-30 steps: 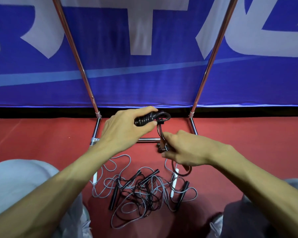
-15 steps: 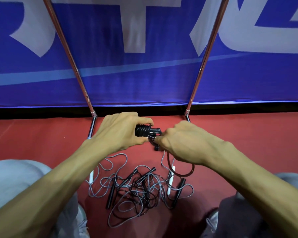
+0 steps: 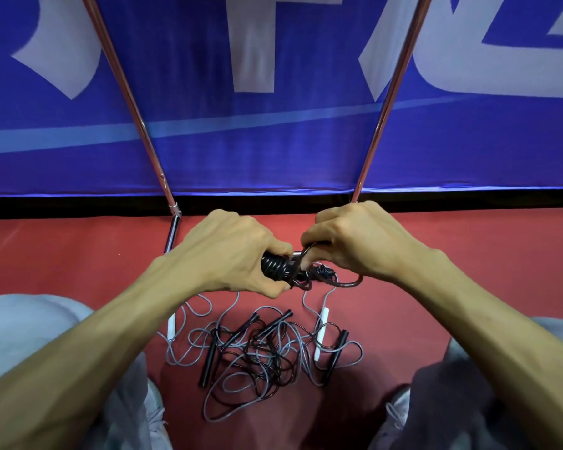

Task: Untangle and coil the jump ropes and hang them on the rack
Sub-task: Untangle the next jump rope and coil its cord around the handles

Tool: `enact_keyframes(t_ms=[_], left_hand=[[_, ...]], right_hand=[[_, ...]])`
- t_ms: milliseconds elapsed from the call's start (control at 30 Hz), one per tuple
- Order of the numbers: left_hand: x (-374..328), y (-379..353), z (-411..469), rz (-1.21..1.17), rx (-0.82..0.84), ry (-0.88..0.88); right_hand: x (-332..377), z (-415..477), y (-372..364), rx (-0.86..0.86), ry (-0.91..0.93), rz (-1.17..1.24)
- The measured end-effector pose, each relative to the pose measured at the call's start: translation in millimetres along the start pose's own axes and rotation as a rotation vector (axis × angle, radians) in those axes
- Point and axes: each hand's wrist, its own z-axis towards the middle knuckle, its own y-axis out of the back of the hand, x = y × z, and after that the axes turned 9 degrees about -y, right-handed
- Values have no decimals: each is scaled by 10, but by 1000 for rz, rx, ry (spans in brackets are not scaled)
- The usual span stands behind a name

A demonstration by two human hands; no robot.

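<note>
My left hand [image 3: 228,251] grips a black jump rope bundle [image 3: 275,267], its cord wound in tight turns around the handles. My right hand [image 3: 355,241] pinches the loose dark cord end [image 3: 348,283], which loops out below the hand and crosses the bundle. Both hands are held above the red floor. Beneath them lies a tangled pile of grey and black jump ropes [image 3: 260,355] with black and white handles. The metal rack [image 3: 124,86] rises behind as two slanted poles; its top is out of view.
The rack's right pole [image 3: 390,92] and a low base bar [image 3: 173,232] stand in front of a blue banner [image 3: 273,141] with white lettering. My knees in grey trousers [image 3: 23,336] flank the pile, shoes at the bottom edge.
My right hand has come up from below the bundle to level with my left hand, drawing the cord end across the bundle. The hanging loop has shortened. The two hands now sit close together.
</note>
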Motion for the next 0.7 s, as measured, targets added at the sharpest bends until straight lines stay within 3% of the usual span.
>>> enact_keyframes(t_ms=[167,400,533,700], left_hand=[[-40,129,-27,-257,14,50],[53,225,-21,-703,-106,113],[-32,163,-35,-785,-82,128],[-93,99,-17,-664,-139,183]], right_hand=[[-105,11,-4,36,-5,72],[-40,19,-33,9,-99,185],[9,16,-69,59,-76,161],[-26,-7,-114,113,-91,147]])
